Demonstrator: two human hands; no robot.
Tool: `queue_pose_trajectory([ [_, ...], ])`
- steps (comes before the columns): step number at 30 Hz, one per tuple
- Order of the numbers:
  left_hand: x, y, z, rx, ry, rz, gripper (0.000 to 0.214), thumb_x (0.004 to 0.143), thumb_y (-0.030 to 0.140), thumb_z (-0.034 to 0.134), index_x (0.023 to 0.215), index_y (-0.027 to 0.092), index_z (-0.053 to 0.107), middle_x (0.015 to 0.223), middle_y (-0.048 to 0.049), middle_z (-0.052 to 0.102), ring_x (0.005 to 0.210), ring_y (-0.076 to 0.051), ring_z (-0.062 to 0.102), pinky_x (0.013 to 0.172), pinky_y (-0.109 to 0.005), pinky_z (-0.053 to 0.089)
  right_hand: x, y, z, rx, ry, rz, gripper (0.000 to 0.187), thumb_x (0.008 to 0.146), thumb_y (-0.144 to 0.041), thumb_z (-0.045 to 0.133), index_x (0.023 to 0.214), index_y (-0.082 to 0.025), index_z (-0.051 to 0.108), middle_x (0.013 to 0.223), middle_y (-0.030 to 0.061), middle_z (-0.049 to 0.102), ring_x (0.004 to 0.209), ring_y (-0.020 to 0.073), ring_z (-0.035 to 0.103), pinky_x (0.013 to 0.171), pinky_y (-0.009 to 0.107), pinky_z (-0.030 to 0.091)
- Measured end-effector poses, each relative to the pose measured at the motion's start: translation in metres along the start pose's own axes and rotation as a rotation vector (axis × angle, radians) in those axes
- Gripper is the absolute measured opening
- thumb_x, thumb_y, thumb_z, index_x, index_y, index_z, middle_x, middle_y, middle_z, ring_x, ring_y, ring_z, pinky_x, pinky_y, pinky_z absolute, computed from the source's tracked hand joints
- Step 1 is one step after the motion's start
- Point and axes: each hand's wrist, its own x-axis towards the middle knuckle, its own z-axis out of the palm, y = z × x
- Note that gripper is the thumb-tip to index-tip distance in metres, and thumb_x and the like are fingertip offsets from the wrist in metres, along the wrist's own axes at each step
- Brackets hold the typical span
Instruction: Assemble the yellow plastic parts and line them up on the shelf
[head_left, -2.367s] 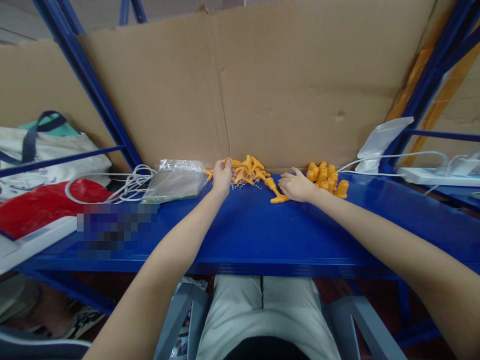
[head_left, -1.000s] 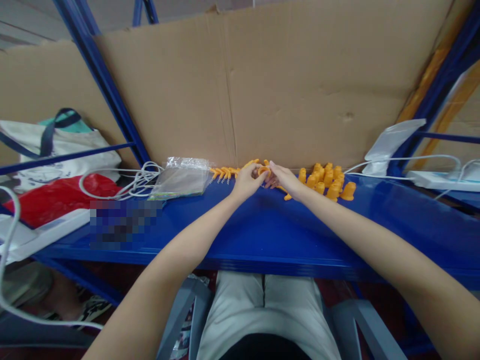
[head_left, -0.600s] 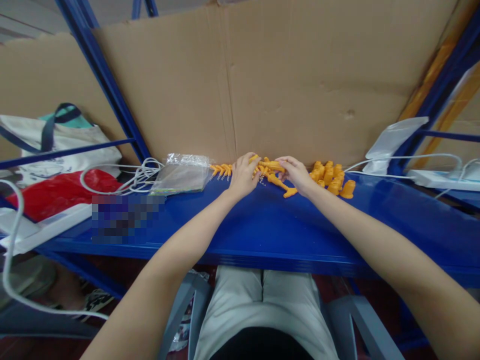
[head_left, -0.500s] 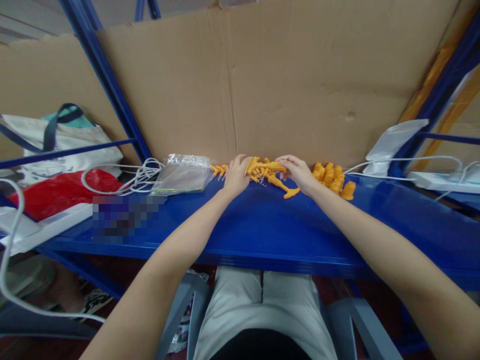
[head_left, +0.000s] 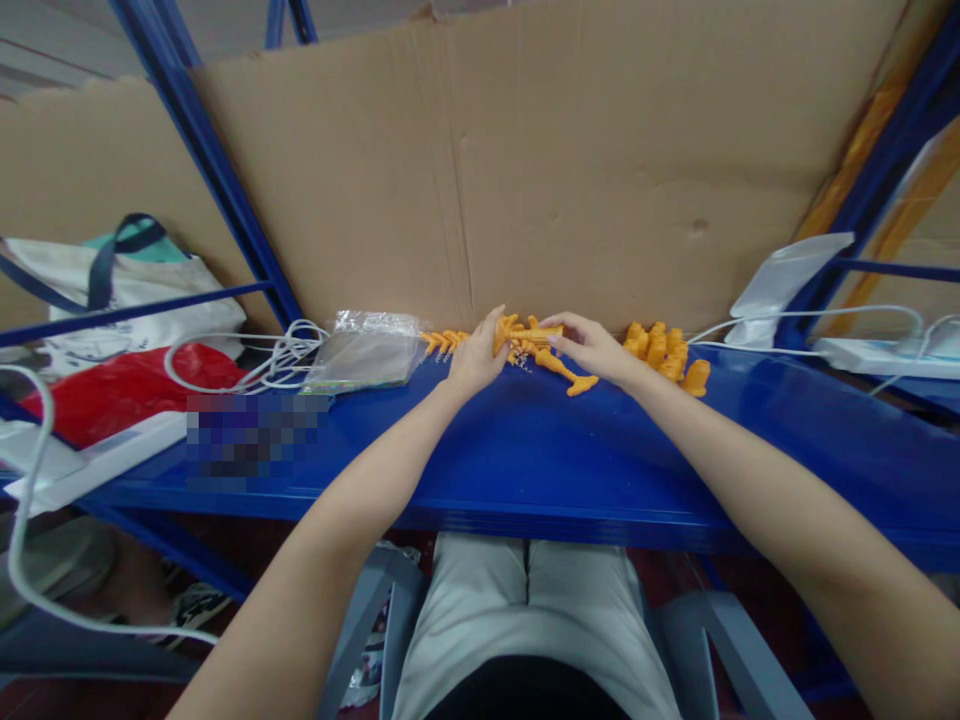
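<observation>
Both hands are at the back of the blue table, on either side of a long orange plastic piece point(head_left: 541, 335). My right hand point(head_left: 594, 346) pinches its right end between thumb and fingers. My left hand point(head_left: 477, 358) is closed around its left end, with the thumb side up; the exact grip is partly hidden. Below them another orange piece with a flared foot point(head_left: 579, 385) lies on the table. Orange parts with small metal chains point(head_left: 442, 343) lie left of my left hand. Several chunky orange pieces point(head_left: 657, 350) stand in rows beyond my right wrist.
A stack of clear plastic bags point(head_left: 365, 352) lies left of the parts, beside a coiled white cable point(head_left: 289, 350). Further left are a red bag point(head_left: 142, 385) and a cloth tote point(head_left: 142, 290). Cardboard point(head_left: 570, 170) walls the back of the blue table point(head_left: 525, 455).
My right hand has shifted slightly left along the orange piece, covering more of its end. The fingers of my left hand have straightened upward a little. The loose parts lie as before.
</observation>
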Motion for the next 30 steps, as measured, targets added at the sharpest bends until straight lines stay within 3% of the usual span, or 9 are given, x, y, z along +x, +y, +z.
queue_pose_trajectory([
  [5,-0.001,0.015,-0.009,0.101,-0.025,-0.164,0.053,0.088,0.022,0.061,0.138,0.022,0.045,0.117,-0.0097,0.072,0.105,-0.028,0.07,0.092,-0.04,0.055,0.001,0.002,0.002,0.053,0.022,0.068,0.033,0.086,-0.045,0.065,0.107,-0.02,0.065,0.09,0.0041,0.067,0.076,0.0177,0.061,0.072,0.034,0.053],
  [11,-0.001,0.017,-0.012,0.141,0.031,-0.171,0.047,0.085,0.024,0.066,0.129,0.022,0.05,0.102,-0.0082,0.075,0.093,-0.026,0.073,0.081,-0.034,0.056,0.003,0.0,0.001,0.197,0.067,0.43,0.032,0.09,-0.049,0.065,0.077,-0.021,0.058,0.063,0.0015,0.063,0.053,0.0126,0.058,0.055,0.026,0.05],
  [14,-0.001,0.015,-0.011,0.153,0.031,-0.155,0.046,0.084,0.023,0.067,0.128,0.022,0.05,0.102,-0.0084,0.075,0.093,-0.026,0.073,0.08,-0.034,0.056,0.002,-0.002,0.002,0.269,0.044,0.511,0.033,0.091,-0.045,0.066,0.072,-0.02,0.055,0.057,0.0002,0.062,0.049,0.0105,0.056,0.053,0.023,0.049],
  [19,-0.001,0.016,-0.011,0.182,0.004,-0.146,0.046,0.086,0.024,0.067,0.128,0.019,0.05,0.102,-0.0097,0.075,0.094,-0.027,0.073,0.08,-0.034,0.056,0.001,-0.003,0.003,0.313,0.048,0.519,0.024,0.091,-0.033,0.068,0.075,-0.02,0.056,0.058,-0.002,0.061,0.051,0.0095,0.056,0.055,0.021,0.049],
  [23,-0.001,0.017,-0.013,0.189,-0.013,-0.147,0.047,0.086,0.024,0.066,0.129,0.019,0.049,0.104,-0.0105,0.075,0.096,-0.028,0.073,0.082,-0.035,0.056,0.0,-0.009,0.004,0.344,0.062,0.596,0.02,0.095,-0.025,0.062,0.077,-0.02,0.056,0.061,-0.0017,0.061,0.054,0.0096,0.056,0.059,0.022,0.049],
  [30,-0.002,0.021,-0.012,0.165,0.006,-0.144,0.05,0.087,0.023,0.065,0.133,0.019,0.047,0.113,-0.012,0.073,0.105,-0.029,0.071,0.086,-0.036,0.056,-0.003,-0.016,0.0,0.549,0.036,0.678,0.031,0.099,-0.039,0.055,0.075,-0.02,0.052,0.063,-0.0004,0.06,0.054,0.0104,0.055,0.057,0.024,0.048],
])
